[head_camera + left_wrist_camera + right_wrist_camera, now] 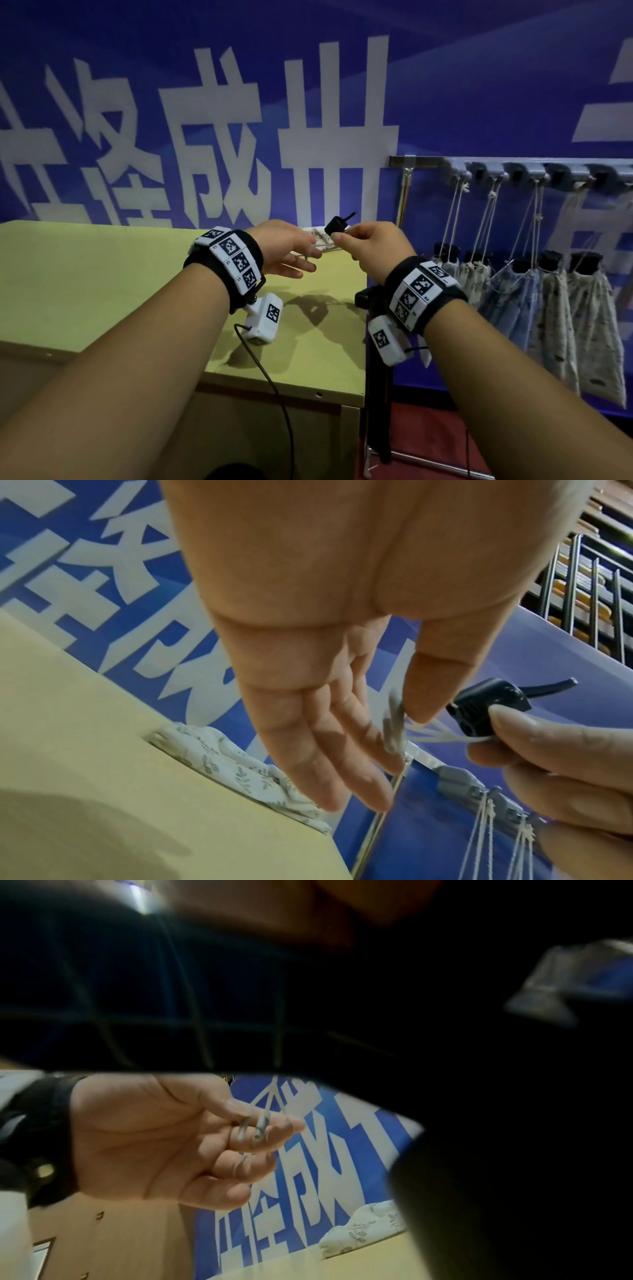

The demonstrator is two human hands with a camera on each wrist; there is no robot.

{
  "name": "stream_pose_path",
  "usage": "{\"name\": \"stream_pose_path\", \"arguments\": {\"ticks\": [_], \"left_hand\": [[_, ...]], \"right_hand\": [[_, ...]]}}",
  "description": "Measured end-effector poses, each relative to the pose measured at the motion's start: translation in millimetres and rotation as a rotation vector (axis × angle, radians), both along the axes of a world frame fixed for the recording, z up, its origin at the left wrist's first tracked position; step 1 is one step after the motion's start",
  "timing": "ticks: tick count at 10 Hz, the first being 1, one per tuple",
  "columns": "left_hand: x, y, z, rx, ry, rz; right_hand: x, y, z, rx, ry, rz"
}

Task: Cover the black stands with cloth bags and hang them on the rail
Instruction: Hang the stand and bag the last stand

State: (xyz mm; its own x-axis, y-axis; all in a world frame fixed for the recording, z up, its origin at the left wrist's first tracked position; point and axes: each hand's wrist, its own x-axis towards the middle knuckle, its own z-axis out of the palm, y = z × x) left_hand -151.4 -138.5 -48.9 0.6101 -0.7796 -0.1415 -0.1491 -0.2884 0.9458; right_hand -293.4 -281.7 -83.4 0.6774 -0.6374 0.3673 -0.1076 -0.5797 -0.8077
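Observation:
My right hand [346, 236] grips a black stand [337, 224] by its boxy head, which has a small lever sticking out; the same head [486, 704] shows in the left wrist view. The stand's dark legs [375, 394] hang below my right wrist, beside the table edge. Thin white cords [441, 735] run from my right fingers to my left hand [310, 262], which pinches their ends [255, 1130] between thumb and forefinger, the other fingers straight. A leaf-print cloth bag [323, 240] lies crumpled at the table's far right corner.
A yellow-green table [102, 274] fills the left. To the right, a grey rail [513, 166] with hooks holds several bagged stands [555, 301] hanging by cords. A blue banner forms the back wall. A black cable [274, 394] drapes over the table's front edge.

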Motion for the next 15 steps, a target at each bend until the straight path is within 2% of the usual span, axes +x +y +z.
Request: {"name": "stream_pose_path", "arguments": {"ticks": [2, 4, 7, 9, 10, 12, 13, 14, 15], "left_hand": [[20.6, 35.2, -1.0, 0.111, -0.080, 0.114], [44.3, 58.8, -16.0, 0.272, -0.307, 0.193], [68.1, 88.8, -37.4, 0.782, -0.704, 0.088], [68.7, 93.4, -43.5, 0.841, -0.690, 0.018], [72.9, 94.3, -53.2, 0.932, -0.751, -0.019], [76.6, 93.3, -66.7, 0.968, -0.831, 0.058], [70.6, 86.1, -61.0, 0.912, -0.753, 0.092], [62.7, 77.5, -52.6, 0.609, -0.571, 0.099], [47.0, 64.5, -41.7, 0.223, -0.390, 0.160]], "right_hand": [[17.8, 21.0, 4.3, -0.021, 0.098, 0.039], [26.7, 37.3, 2.9, -0.084, 0.168, 0.079], [34.2, 56.8, 1.4, -0.170, 0.238, 0.140], [34.2, 60.1, 3.3, -0.185, 0.236, 0.149], [33.1, 60.8, 3.4, -0.188, 0.236, 0.153], [30.4, 60.0, 1.8, -0.170, 0.224, 0.153], [28.8, 58.0, 1.0, -0.161, 0.220, 0.152], [26.2, 53.0, 1.1, -0.128, 0.197, 0.149], [20.9, 45.9, 2.3, -0.104, 0.168, 0.117]]}}
